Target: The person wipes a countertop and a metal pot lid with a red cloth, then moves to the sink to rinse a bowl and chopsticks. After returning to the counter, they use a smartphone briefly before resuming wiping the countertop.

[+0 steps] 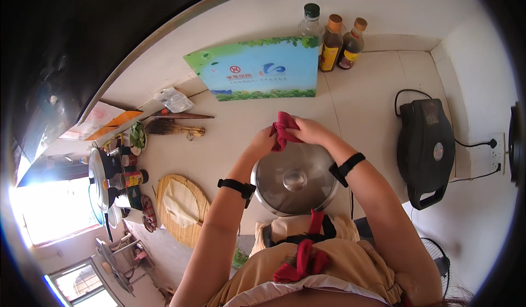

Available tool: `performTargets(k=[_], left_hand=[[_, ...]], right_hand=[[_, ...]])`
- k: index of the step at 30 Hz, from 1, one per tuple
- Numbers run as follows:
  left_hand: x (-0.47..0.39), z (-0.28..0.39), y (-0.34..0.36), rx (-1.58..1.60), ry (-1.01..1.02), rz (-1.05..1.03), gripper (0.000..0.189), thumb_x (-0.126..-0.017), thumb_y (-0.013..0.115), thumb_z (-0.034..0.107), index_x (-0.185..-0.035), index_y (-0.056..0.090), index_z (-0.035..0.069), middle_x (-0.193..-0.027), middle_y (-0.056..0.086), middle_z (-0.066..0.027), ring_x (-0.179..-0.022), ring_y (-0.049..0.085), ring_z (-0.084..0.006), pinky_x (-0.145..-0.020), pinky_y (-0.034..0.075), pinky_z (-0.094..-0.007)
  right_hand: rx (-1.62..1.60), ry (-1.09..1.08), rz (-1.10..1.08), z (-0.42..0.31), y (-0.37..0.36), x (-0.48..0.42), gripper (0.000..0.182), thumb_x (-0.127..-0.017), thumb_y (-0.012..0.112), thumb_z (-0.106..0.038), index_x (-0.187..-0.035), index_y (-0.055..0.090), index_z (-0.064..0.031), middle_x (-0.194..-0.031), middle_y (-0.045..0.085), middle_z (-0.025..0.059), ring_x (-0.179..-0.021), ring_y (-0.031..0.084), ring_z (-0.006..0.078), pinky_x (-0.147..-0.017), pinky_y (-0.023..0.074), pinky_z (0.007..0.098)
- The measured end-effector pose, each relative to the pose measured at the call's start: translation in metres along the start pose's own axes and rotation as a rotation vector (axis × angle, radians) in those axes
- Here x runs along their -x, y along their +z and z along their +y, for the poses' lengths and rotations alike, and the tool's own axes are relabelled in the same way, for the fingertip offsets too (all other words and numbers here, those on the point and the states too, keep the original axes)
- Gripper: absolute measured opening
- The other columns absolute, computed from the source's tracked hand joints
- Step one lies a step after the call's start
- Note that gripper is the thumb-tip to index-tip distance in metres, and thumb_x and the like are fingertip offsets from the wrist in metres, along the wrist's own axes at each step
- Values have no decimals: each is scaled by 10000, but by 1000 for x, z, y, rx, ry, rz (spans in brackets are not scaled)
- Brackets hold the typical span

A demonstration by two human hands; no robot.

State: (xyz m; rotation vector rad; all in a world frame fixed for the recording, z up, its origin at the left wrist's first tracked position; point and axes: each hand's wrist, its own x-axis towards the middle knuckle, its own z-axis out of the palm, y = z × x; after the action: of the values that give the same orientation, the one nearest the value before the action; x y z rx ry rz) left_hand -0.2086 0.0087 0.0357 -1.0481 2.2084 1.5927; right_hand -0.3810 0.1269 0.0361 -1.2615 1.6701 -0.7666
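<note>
Both my hands grip a bunched dark red cloth [284, 132] above the far rim of a round steel lid [271, 175]. My left hand [263, 141] pinches the cloth's left side, and my right hand [307, 130] holds its right side. The lid, with a round knob [294, 180] in its middle, sits on the tiled counter close to my body; whatever is under it is hidden. Behind the hands a blue and green printed board [263, 68] leans up at the back of the counter.
Three bottles [330, 48] stand at the back. On the right is a black electric griddle [427, 150] with a cord to a wall socket [497, 153]. Leftward lie a straw brush [176, 128], a round reed mat [185, 233] bearing a pale cloth [178, 202], and a lidded pan [98, 179].
</note>
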Motion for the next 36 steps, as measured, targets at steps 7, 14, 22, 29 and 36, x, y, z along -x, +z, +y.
performTargets(k=[7,14,22,29,36], left_hand=[[35,-9,-5,-15,42,11,408,-939,498,330,-1236,540,53,-1130,610,-184,-1042,582,-326,-897,446,-392],[97,-16,29,-404,188,383,494,-912,565,297,-1344,472,76,-1369,459,-173,-1264,434,-344,-1048,365,-409],[127,-4,49,-98,239,489,339,-861,601,96,-1190,586,17,-1204,583,-187,-1096,561,-370,-927,461,-393],[165,65,70,-539,757,331,385,-808,655,132,-1180,603,47,-1319,509,-141,-1229,464,-354,-1007,403,-460],[184,34,99,-790,732,204,482,-800,670,447,-1182,631,156,-1425,403,-117,-1329,302,-424,-1060,347,-504]], right_hand=[[-60,90,213,23,12,49,529,-887,604,-367,-1309,479,-74,-1204,587,214,-1085,587,336,-891,476,397],[302,60,546,-6,41,125,379,-901,596,-242,-1241,547,-80,-1242,563,179,-1100,570,341,-867,492,445],[94,-61,640,-26,40,159,259,-858,642,-101,-1112,640,-52,-1014,662,116,-847,631,283,-744,512,351],[147,-194,836,-13,40,213,283,-822,681,-107,-1083,608,-25,-1058,603,161,-954,592,318,-799,495,359],[-80,39,670,40,131,259,391,-862,644,-155,-1191,509,7,-1121,585,179,-1003,603,321,-853,494,364]])
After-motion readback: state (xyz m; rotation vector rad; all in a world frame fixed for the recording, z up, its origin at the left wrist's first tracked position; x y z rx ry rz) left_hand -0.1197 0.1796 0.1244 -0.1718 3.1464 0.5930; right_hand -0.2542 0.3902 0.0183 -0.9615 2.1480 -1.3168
